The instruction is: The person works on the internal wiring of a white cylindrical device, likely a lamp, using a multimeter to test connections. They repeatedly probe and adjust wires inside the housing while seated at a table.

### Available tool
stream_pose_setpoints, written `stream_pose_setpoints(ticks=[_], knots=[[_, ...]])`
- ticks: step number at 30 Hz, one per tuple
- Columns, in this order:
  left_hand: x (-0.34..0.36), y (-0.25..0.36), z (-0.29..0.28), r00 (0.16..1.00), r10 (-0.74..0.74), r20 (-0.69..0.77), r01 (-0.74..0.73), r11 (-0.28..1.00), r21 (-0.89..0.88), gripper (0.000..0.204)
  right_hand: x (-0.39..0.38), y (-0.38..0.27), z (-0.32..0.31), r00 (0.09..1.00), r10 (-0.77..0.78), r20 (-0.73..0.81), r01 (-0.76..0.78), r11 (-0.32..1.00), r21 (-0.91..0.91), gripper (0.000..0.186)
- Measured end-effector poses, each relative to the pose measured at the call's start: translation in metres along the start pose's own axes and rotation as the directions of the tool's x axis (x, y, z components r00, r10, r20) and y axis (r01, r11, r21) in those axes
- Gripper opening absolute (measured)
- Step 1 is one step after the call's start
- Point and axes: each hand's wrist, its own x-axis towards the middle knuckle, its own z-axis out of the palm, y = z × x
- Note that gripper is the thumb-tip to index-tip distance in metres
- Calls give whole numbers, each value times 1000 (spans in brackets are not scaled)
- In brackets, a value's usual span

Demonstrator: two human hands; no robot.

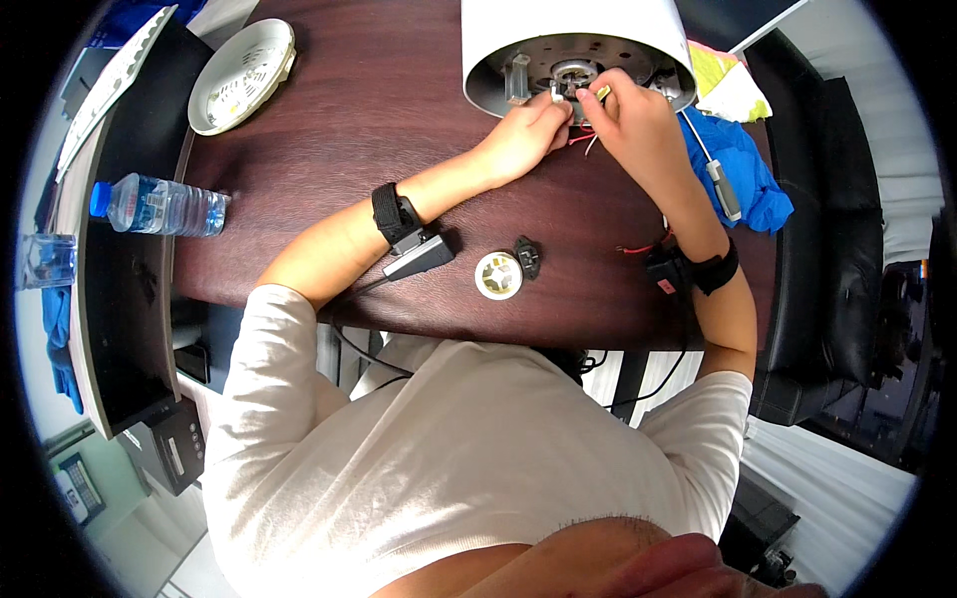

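At the far side of the table a white cylindrical appliance point(573, 25) lies on its side, its open underside toward me. Metal fittings and a clear plastic piece point(516, 80) show inside. My left hand point(530, 132) is closed at the opening, pinching a small white connector-like piece point(557, 93). Beside it my right hand point(633, 125) pinches a small yellow piece point(603, 92), its exact kind unclear. Thin red and white wires point(588, 136) hang below the fingers. Nearer me lie a round white part with metal contacts point(498, 275) and a small black part point(527, 257).
A round white base cover point(239, 80) is at the far left, with a water bottle point(164, 205) lying nearer. To the right are a screwdriver point(725, 189), blue cloth point(763, 194) and yellow-white cloth point(733, 88). Strapped wrist devices point(419, 256) trail cables over the table's near edge.
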Motion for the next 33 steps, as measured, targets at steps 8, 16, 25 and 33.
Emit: stream_pose_setpoints(ticks=[8,16,25,33], knots=[[2,-5,6,999,32,8,-32,999,42,24,-10,3,-8,999,32,10,-32,999,-1,17],[2,-3,6,999,45,-3,-45,994,95,27,-30,2,-55,949,-216,-229,220,975,-8,33],[8,-4,-3,998,54,28,-57,990,128,29,60,21,-63,851,-485,-203,484,873,-57,39],[19,21,-15,1000,12,-1,-12,1000,-2,28,105,10,-64,922,-370,-116,378,923,65,32]])
